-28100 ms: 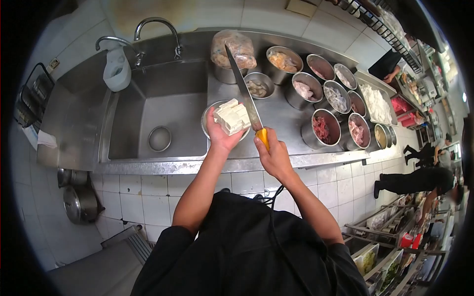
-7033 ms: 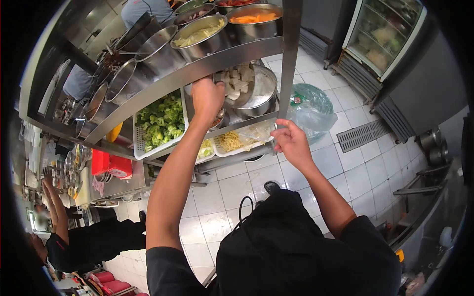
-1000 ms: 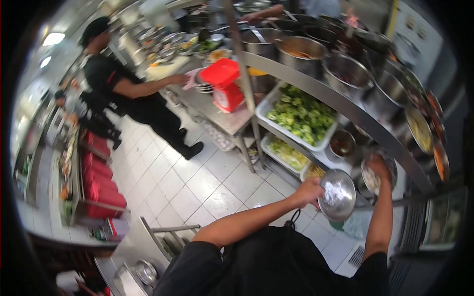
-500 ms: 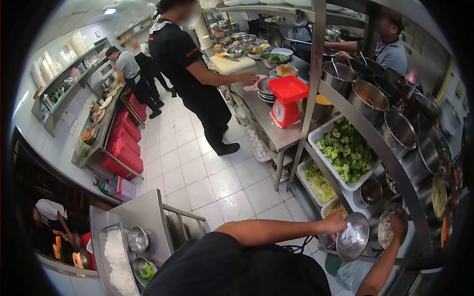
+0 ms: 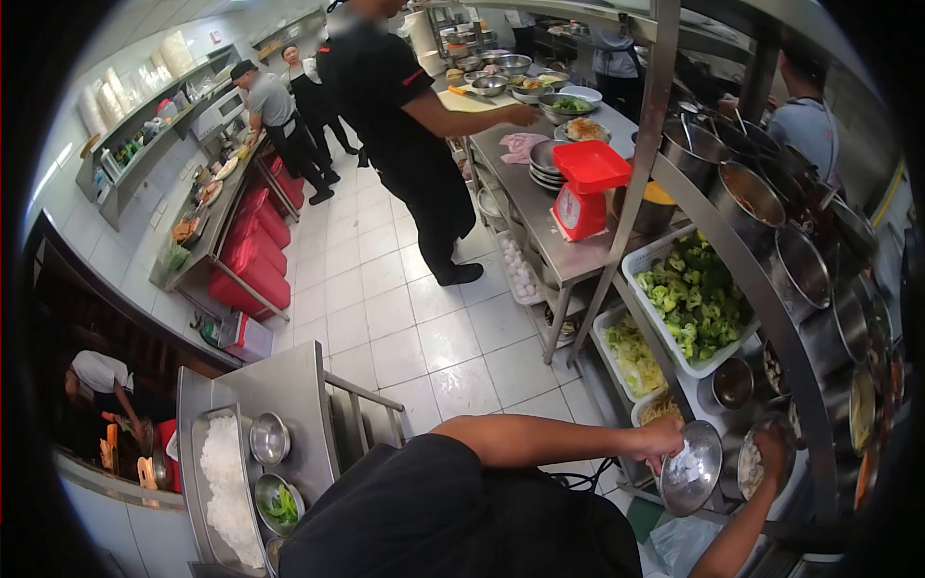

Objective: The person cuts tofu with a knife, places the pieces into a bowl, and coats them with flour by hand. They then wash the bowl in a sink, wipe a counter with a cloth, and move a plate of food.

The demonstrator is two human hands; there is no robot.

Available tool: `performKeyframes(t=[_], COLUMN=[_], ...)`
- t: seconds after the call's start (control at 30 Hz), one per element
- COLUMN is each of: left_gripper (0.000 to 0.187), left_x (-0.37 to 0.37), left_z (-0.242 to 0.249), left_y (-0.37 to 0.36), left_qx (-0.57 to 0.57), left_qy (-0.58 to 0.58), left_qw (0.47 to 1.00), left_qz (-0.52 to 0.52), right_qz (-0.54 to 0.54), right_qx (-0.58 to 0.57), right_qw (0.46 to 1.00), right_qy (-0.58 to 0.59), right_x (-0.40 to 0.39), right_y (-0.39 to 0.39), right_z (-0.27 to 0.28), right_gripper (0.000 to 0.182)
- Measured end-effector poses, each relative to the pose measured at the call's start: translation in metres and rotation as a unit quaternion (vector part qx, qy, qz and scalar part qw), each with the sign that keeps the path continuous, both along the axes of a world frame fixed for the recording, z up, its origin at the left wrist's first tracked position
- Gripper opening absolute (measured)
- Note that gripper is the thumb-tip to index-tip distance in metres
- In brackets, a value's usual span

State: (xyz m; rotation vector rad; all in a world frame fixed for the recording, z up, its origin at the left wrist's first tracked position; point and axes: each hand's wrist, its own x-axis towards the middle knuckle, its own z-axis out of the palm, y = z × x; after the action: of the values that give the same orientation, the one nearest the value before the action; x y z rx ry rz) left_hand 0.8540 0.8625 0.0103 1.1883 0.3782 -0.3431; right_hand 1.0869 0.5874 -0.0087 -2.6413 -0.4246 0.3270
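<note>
My left hand (image 5: pixel 661 440) grips the rim of a metal bowl (image 5: pixel 701 482), which is tilted and has some pale pieces in it. Just to the right, my right hand (image 5: pixel 770 451) reaches into a round metal container (image 5: pixel 785 429) of whitish pieces (image 5: pixel 750 466). Its fingers are down among the food, so I cannot see how they are closed. Close to both hands, a small metal pot (image 5: pixel 729 383) holds something brown.
A white basket of broccoli (image 5: pixel 689 299) and tubs of shredded greens (image 5: pixel 631 356) sit on the shelf behind a metal post (image 5: pixel 641 125). A red scale (image 5: pixel 583 193) stands on the steel counter. A co-worker in black (image 5: pixel 385 125) stands at it. Left is a tray of rice (image 5: pixel 226 482).
The view has shifted, so the surroundings appear moved right. The co-worker's hand has come off the pink cloth. My left hand still holds the bowl; my right stays in the container.
</note>
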Motion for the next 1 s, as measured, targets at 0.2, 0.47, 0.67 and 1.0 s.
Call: performKeyframes(t=[0.2,0.47,0.67,1.0], left_gripper=[0.023,0.022,0.016,0.021], left_x=[-0.006,0.001,0.012,0.005], left_z=[0.016,0.001,-0.061,0.021], left_y=[0.008,0.003,0.005,-0.002], left_qx=[0.009,-0.002,0.067,-0.021], left_qy=[0.007,-0.001,-0.150,0.036], left_qw=[1.000,1.000,0.985,0.998], left_qz=[-0.017,-0.013,-0.054,-0.054], right_qz=[-0.041,-0.006,0.121,0.026], right_qx=[0.057,0.046,-0.154,0.020], right_qw=[0.995,0.998,0.980,0.999], right_qy=[0.068,0.043,-0.048,-0.026], right_x=[0.022,0.060,0.081,-0.105], right_y=[-0.010,-0.054,-0.068,0.051], right_z=[-0.021,-0.069,-0.088,0.100], right_gripper=[0.074,0.076,0.073,0.049])
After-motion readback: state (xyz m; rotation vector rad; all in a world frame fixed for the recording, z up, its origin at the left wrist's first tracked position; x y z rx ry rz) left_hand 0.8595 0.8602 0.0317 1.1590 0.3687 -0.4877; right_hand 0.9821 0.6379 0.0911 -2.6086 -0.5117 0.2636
